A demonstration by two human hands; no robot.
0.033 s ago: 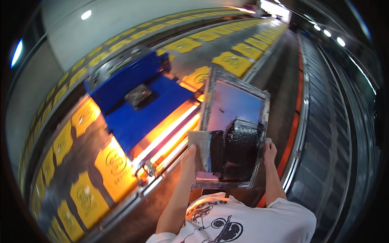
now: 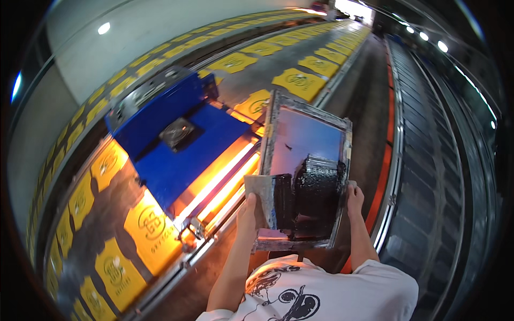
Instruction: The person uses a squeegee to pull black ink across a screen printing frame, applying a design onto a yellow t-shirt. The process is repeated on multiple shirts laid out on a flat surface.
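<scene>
Leftmost, rows of yellow printed panels (image 2: 147, 227) lie along a long surface (image 2: 251, 80) that runs away into the distance, each bearing a dark emblem. Next to them a blue dryer unit (image 2: 176, 139) sits over that surface, a small fan grille on its top, and orange glowing heater bars (image 2: 222, 184) shine out from under its near edge.

Just right of the glow, the left hand (image 2: 250, 214) is clenched on the left rail of a printing screen frame (image 2: 308, 176), thumb on top and fingers wrapped under. The frame is held tilted up in front of the person's chest, over the aisle beside the surface and just clear of the heater. Its mesh shows bluish-purple in the upper half, while a thick black ink mass (image 2: 316, 195) and what looks like a squeegee coated in it fill the lower half. The right hand (image 2: 354, 199) grips the right rail, fingers closed around the edge.

By the look of it, the frame is rigid and moderately heavy, the mesh taut and easily punctured, and the ink wet, sticky and prone to sliding if tipped. Both side rails, well away from mesh and ink, seem the sound places to hold.

Farther right, an orange strip (image 2: 383, 176) borders the aisle floor, and a dark ribbed rack (image 2: 444, 176) follows the wall.
</scene>
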